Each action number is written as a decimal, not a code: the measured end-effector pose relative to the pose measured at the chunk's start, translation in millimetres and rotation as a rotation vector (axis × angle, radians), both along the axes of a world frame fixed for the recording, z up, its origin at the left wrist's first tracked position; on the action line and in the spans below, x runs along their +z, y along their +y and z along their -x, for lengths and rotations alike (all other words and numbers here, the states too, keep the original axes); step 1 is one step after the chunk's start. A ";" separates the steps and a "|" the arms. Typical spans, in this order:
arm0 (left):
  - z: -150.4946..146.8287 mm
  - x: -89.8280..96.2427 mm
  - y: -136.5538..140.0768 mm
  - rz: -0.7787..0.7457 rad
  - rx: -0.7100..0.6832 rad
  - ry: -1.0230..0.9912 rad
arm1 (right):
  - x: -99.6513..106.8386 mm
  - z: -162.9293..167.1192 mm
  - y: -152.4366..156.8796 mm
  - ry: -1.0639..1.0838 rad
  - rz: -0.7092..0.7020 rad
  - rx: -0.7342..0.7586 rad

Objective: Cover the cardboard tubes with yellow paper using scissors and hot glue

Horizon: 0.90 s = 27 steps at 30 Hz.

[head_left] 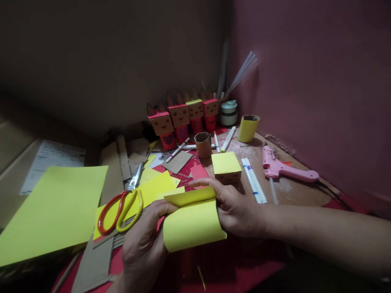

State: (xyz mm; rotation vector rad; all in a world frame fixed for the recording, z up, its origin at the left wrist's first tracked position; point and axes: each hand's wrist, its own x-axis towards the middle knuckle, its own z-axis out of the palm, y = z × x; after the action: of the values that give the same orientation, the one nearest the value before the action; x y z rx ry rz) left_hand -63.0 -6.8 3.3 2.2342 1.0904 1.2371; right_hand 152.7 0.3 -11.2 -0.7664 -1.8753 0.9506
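A sheet of yellow paper (192,228), bent into a curve with one edge standing up, is held between both hands above the table's front. My left hand (145,240) grips its left end, thumb near the raised edge. My right hand (236,209) grips the right end, with a finger stretched out behind the paper. Whether anything lies inside the curve is hidden. Just beyond stands a small cardboard box with a yellow top (226,163). Scissors (126,207) with one red and one yellow handle lie left of my left hand, on paper scraps.
Several box-headed cardboard figures (180,116) stand at the back. A brown cardboard tube (203,145), a yellow tube (248,129) and markers (254,181) are mid-table. A pink glue gun (284,169) with a cord lies right. A large yellow sheet (61,211) is at left.
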 end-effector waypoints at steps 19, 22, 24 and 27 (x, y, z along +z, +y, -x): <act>-2.9 2.8 -6.8 0.313 0.057 -0.472 | 11.2 -4.0 -2.6 -0.034 -0.131 0.095; 1.5 11.1 -1.8 0.304 -0.021 -0.252 | 8.9 -4.1 -3.1 -0.030 -0.184 0.112; 6.1 13.6 0.7 0.226 -0.100 -0.134 | 6.7 -3.3 -3.2 0.001 -0.172 0.138; 10.6 13.7 0.5 0.134 -0.106 -0.063 | 3.6 -0.4 -2.0 0.076 -0.071 0.158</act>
State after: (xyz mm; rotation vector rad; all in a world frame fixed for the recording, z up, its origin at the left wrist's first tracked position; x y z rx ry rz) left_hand -73.6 -6.3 16.9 2.1098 0.9874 1.1477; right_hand 153.1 -1.8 -7.6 -0.5383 -1.9136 0.9916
